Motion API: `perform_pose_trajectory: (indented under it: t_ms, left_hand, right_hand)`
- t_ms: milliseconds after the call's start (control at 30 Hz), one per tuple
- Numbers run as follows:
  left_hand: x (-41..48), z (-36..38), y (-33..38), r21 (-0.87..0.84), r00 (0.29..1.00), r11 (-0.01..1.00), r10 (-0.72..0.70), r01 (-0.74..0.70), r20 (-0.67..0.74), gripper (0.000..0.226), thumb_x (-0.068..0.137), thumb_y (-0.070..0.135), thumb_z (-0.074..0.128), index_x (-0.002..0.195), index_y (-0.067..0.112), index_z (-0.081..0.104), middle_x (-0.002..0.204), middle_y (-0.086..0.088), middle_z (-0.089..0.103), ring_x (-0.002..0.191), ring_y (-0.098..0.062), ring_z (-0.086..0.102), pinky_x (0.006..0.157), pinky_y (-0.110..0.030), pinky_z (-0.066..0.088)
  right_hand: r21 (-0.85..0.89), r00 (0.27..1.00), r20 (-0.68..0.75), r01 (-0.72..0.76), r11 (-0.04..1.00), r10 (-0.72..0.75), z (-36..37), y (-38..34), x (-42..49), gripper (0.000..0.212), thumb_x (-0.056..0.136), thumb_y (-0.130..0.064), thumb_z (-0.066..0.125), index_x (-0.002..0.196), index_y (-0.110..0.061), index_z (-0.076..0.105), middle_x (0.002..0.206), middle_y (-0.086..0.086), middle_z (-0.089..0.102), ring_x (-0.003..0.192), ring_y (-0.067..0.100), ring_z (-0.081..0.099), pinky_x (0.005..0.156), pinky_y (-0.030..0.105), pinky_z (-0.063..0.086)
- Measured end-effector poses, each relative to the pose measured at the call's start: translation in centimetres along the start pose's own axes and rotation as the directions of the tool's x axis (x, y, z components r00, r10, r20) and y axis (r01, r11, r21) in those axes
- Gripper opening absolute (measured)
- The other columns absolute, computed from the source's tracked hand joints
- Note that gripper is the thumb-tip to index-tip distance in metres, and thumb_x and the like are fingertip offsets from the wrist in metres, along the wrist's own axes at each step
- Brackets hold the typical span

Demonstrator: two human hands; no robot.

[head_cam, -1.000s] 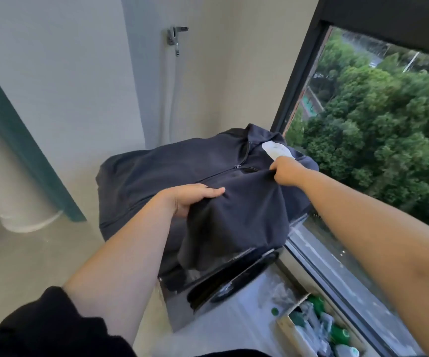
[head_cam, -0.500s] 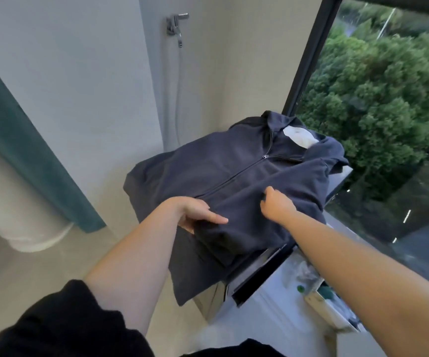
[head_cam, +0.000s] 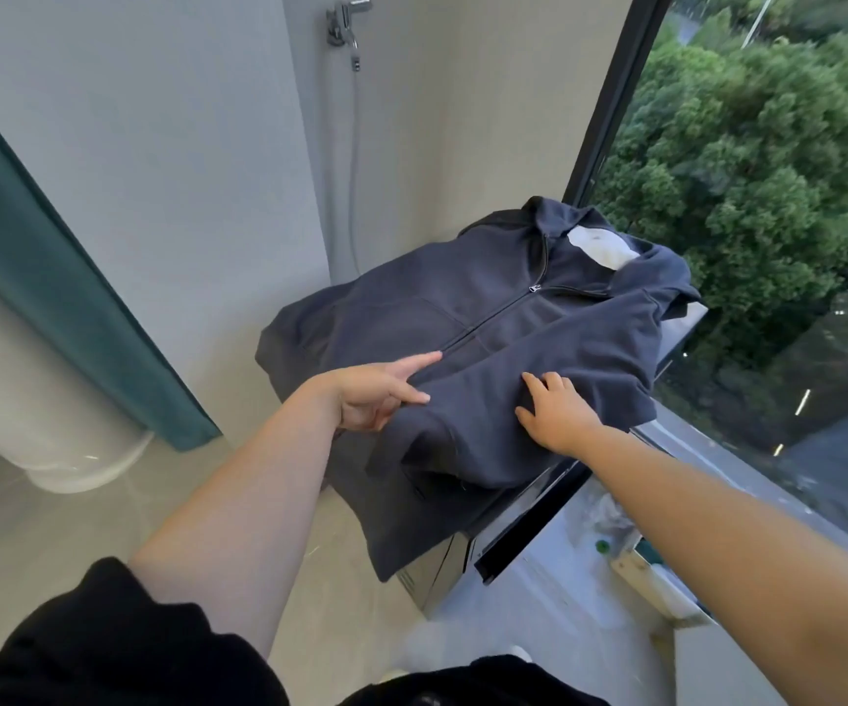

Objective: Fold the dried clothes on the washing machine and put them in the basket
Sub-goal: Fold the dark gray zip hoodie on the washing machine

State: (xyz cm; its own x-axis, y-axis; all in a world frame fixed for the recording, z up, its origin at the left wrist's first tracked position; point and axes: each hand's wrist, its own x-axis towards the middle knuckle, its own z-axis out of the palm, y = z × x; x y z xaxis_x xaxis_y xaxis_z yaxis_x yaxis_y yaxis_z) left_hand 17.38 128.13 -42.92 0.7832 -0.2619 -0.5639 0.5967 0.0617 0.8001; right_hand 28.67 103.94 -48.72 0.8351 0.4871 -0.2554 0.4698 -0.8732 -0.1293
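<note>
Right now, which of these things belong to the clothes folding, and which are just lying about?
In the job: jacket; washing machine under it; left hand and right hand, both on the jacket. No basket in view.

Lying about: tap; hose; curtain; box by the window.

Both forearms are extended toward the jacket [head_cam: 513, 318]; the left hand [head_cam: 376, 394] is laid at its fold, index straight, the right hand [head_cam: 554, 412] pressed flat upon it.
</note>
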Motion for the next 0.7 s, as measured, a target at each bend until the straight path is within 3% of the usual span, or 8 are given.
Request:
perform_pose_trajectory:
  t_ms: [67, 167, 267, 367, 433, 500, 600, 700]
  left_hand:
    - [-0.1, 0.3, 0.4, -0.182, 0.987, 0.977, 0.132, -0.113, 0.093, 0.053, 0.090, -0.006, 0.045, 0.131, 0.025, 0.056, 0.142, -0.004, 0.047, 0.123, -0.021, 0.047, 0.097, -0.031, 0.042]
    - [0.5, 1.7, 1.2, -0.303, 0.971, 0.926, 0.238, -0.225, 0.005, 0.059, 0.085, -0.021, 0.024, 0.124, 0.009, 0.057, 0.111, -0.009, 0.068, 0.094, -0.017, 0.066, 0.079, -0.026, 0.054]
    - [1.2, 3.5, 1.6, -0.051, 0.942, 0.948, 0.303, -0.313, -0.140, 0.054, 0.086, -0.022, 0.036, 0.127, 0.007, 0.055, 0.098, -0.008, 0.070, 0.074, -0.007, 0.068, 0.059, -0.016, 0.052]
    - [2.5, 4.3, 1.5, 0.364, 0.865, 0.876, 0.424, -0.317, -0.269, 0.031, 0.079, -0.010, 0.065, 0.106, 0.004, 0.070, 0.091, -0.002, 0.069, 0.071, 0.002, 0.065, 0.067, -0.012, 0.047]
    - [3.1, 4.6, 1.9, 0.552, 0.815, 0.790, 0.491, -0.268, -0.307, 0.009, 0.077, 0.003, 0.074, 0.081, 0.011, 0.075, 0.087, 0.010, 0.061, 0.074, 0.002, 0.060, 0.071, -0.012, 0.042]
    - [3.7, 4.8, 2.5, 0.610, 0.784, 0.752, 0.526, -0.249, -0.329, 0.014, 0.080, 0.011, 0.072, 0.067, 0.015, 0.068, 0.087, 0.011, 0.056, 0.075, -0.001, 0.054, 0.073, -0.014, 0.039]
    - [4.7, 5.6, 3.6, 0.540, 0.790, 0.803, 0.493, -0.252, -0.364, 0.028, 0.085, 0.015, 0.060, 0.060, 0.014, 0.047, 0.064, 0.000, 0.042, 0.061, -0.011, 0.039, 0.063, -0.025, 0.033]
    - [5.8, 7.2, 5.1, 0.554, 0.819, 0.816, 0.425, -0.163, -0.385, 0.036, 0.084, 0.018, 0.058, 0.057, 0.016, 0.035, 0.058, -0.002, 0.031, 0.058, -0.014, 0.033, 0.055, -0.027, 0.026]
  right_hand:
    - [0.191, 0.999, -0.006, -0.032, 0.981, 0.034, 0.0, 0.2, -0.2, 0.059, 0.097, -0.033, 0.048, 0.148, -0.013, 0.026, 0.150, 0.011, 0.029, 0.138, 0.029, 0.027, 0.111, 0.035, 0.026]
    - [0.489, 0.990, -0.041, -0.095, 0.867, 0.132, -0.8, 0.8, -0.3, 0.047, 0.094, -0.020, 0.055, 0.139, -0.008, 0.044, 0.142, 0.011, 0.046, 0.132, 0.026, 0.042, 0.108, 0.029, 0.029]
    - [0.671, 0.971, -0.045, -0.146, 0.727, 0.236, -1.5, 1.7, -0.5, 0.034, 0.093, -0.012, 0.055, 0.125, -0.003, 0.058, 0.127, 0.011, 0.059, 0.122, 0.025, 0.051, 0.104, 0.028, 0.035]
    - [0.813, 0.936, -0.028, -0.183, 0.553, 0.351, -2.2, 2.3, -0.5, 0.023, 0.093, -0.004, 0.050, 0.109, -0.002, 0.066, 0.117, 0.015, 0.064, 0.114, 0.026, 0.057, 0.095, 0.030, 0.042]
    - [0.906, 0.919, 0.057, -0.212, 0.367, 0.390, -2.8, 2.6, -0.9, 0.023, 0.094, 0.001, 0.043, 0.105, -0.003, 0.063, 0.110, 0.022, 0.063, 0.091, 0.025, 0.062, 0.075, 0.029, 0.047]
    - [0.944, 0.915, 0.133, -0.234, 0.231, 0.381, -3.7, 3.0, -1.5, 0.021, 0.096, 0.002, 0.039, 0.105, -0.003, 0.058, 0.103, 0.023, 0.061, 0.074, 0.021, 0.059, 0.066, 0.026, 0.043]
    - [0.964, 0.921, 0.198, -0.246, 0.105, 0.335, -4.8, 3.7, -2.4, 0.020, 0.098, -0.006, 0.041, 0.110, -0.003, 0.057, 0.102, 0.020, 0.062, 0.077, 0.022, 0.060, 0.070, 0.029, 0.046]
    - [0.955, 0.931, 0.293, -0.295, -0.025, 0.219, -5.5, 4.3, -2.9, 0.030, 0.102, -0.027, 0.036, 0.112, -0.007, 0.056, 0.096, 0.010, 0.065, 0.079, 0.019, 0.060, 0.071, 0.030, 0.045]
